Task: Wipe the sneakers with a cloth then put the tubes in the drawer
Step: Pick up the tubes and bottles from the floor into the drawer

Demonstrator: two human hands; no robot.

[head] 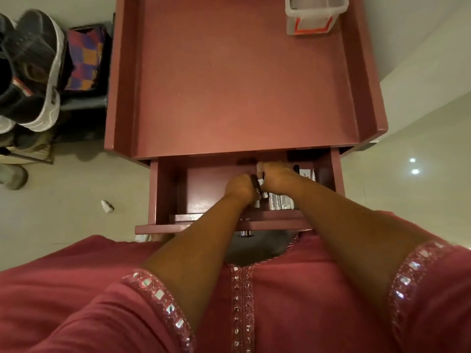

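Note:
The drawer (165,189) of a dark red bedside cabinet is pulled out below me. Both my hands are inside it. My left hand (239,186) and my right hand (276,173) are curled together round small black and white tubes (260,186) near the drawer's middle. Several more tubes and white boxes (281,202) lie in a row under my right wrist at the drawer's right side. Dark sneakers with white soles (38,70) are stacked on a rack at the far left.
The cabinet top (242,80) has raised edges and carries a clear plastic box (314,14) at its back right corner. A colourful checked bag (85,62) stands beside the sneakers. A small white scrap (107,206) lies on the pale tiled floor.

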